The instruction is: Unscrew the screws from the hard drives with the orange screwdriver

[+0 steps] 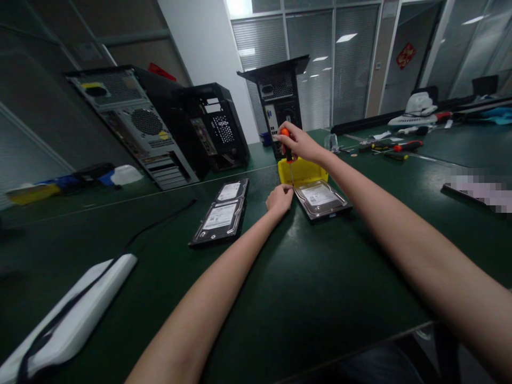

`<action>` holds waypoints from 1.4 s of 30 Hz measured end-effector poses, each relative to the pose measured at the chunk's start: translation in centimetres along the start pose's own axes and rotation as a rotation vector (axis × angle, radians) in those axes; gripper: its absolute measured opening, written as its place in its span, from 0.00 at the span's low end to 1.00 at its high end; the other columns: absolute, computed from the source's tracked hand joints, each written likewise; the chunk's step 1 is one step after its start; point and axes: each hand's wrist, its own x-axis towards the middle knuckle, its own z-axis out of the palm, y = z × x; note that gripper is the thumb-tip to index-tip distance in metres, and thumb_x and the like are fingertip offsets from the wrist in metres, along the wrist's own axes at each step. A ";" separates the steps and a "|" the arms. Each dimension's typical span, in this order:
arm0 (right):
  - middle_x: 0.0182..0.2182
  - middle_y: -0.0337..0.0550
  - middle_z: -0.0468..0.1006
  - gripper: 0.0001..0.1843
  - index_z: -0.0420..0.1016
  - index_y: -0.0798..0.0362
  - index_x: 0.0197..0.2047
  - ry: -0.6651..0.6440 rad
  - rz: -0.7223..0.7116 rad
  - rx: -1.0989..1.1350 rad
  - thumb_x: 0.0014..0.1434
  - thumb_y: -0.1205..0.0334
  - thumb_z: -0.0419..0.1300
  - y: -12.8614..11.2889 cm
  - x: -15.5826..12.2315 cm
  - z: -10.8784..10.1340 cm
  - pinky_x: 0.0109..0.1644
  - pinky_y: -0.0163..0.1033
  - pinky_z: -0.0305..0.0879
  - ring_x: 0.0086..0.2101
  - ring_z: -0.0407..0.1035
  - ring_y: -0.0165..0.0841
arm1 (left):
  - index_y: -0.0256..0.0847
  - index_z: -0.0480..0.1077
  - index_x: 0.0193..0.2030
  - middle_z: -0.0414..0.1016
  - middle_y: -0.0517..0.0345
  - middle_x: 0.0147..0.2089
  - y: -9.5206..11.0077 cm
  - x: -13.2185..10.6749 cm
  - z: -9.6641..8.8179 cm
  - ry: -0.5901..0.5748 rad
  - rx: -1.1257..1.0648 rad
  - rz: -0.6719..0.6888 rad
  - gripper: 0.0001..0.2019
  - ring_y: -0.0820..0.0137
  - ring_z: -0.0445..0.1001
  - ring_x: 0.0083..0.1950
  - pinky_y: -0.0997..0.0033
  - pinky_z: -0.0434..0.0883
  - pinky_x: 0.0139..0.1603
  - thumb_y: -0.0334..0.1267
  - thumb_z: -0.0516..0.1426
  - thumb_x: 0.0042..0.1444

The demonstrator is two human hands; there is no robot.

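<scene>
My right hand [298, 143] is closed round the orange-and-black handle of a screwdriver [288, 154], held nearly upright. The shaft points down at the near-left corner area of a hard drive [320, 196], which lies label up on the green table. Beside that edge, my left hand [280, 198] has its fingers bent together close to the screwdriver's tip; what they pinch, if anything, is too small to make out. Right behind the drive stands a yellow plastic bin [306, 172]. Two more hard drives, a nearer one [222, 220] and a farther one [232, 191], lie left of my left hand.
Open computer cases [140, 120] stand at the back left, with another tower [280, 106] behind the bin. Pliers and other hand tools [396, 146] lie at the right. A white board-like object [88, 304] with a black strap is at the front left.
</scene>
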 end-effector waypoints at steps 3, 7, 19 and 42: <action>0.26 0.36 0.70 0.14 0.61 0.49 0.46 0.026 -0.022 -0.025 0.64 0.48 0.50 0.1 -0.1 0.1 0.27 0.33 0.65 0.22 0.63 0.25 | 0.50 0.74 0.50 0.77 0.60 0.52 0.0 0.0 0.0 0.004 -0.001 -0.010 0.15 0.64 0.74 0.52 0.69 0.69 0.50 0.44 0.51 0.60; 0.26 0.37 0.70 0.14 0.61 0.49 0.43 0.021 -0.013 -0.035 0.63 0.47 0.50 0.1 0.0 0.0 0.26 0.33 0.65 0.21 0.61 0.25 | 0.50 0.74 0.50 0.77 0.60 0.51 -0.1 0.1 0.1 0.003 0.007 -0.007 0.16 0.64 0.75 0.51 0.68 0.69 0.50 0.45 0.51 0.60; 0.27 0.39 0.70 0.15 0.63 0.51 0.39 0.141 -0.077 -0.173 0.63 0.47 0.50 0.1 -0.2 0.0 0.39 0.41 0.68 0.30 0.67 0.33 | 0.50 0.74 0.50 0.77 0.61 0.52 0.1 -0.1 -0.1 -0.001 0.013 0.005 0.16 0.62 0.73 0.54 0.67 0.69 0.51 0.45 0.50 0.60; 0.31 0.42 0.74 0.14 0.66 0.53 0.42 0.073 -0.045 -0.036 0.64 0.51 0.50 -0.9 0.1 -0.2 0.34 0.35 0.68 0.27 0.65 0.27 | 0.50 0.74 0.49 0.77 0.59 0.51 0.0 0.0 0.1 0.009 -0.004 0.002 0.16 0.60 0.74 0.52 0.65 0.69 0.49 0.46 0.50 0.59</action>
